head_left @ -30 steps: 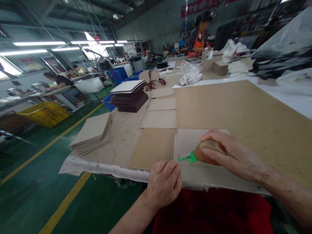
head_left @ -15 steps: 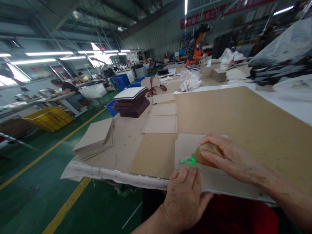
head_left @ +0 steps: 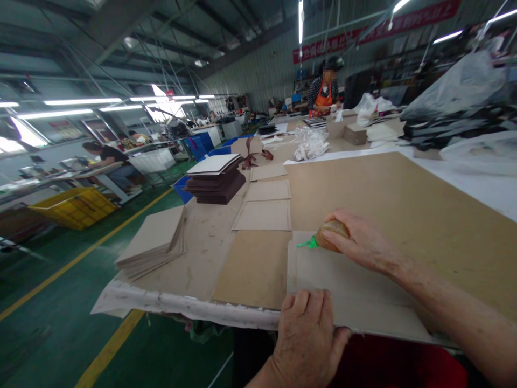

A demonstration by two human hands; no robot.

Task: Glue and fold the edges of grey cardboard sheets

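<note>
My right hand point(head_left: 359, 237) is wrapped round an amber squeeze bottle point(head_left: 329, 237) with a green nozzle point(head_left: 307, 243). The bottle is tipped to the left, its tip near the far left corner of a grey-beige cardboard sheet point(head_left: 343, 275). A faint wet-looking line runs along that sheet's left edge. At the table's front edge my left hand point(head_left: 307, 334) lies on the sheet's near left corner, fingers flat and thumb apart. Beyond the sheet, several smaller cardboard pieces point(head_left: 264, 214) lie in a row, with lines along their borders.
To the left are a fanned stack of cardboard point(head_left: 151, 234) and a dark brown stack point(head_left: 216, 186) topped with white sheets. Crumpled clear plastic point(head_left: 311, 143) lies further back. A co-worker in an orange apron point(head_left: 324, 97) stands at the far end. A yellow bin point(head_left: 75, 207) is on the floor.
My right hand has moved the bottle away from me, toward the sheet's far left corner. My left hand stays at the near edge. The view has tilted up slightly.
</note>
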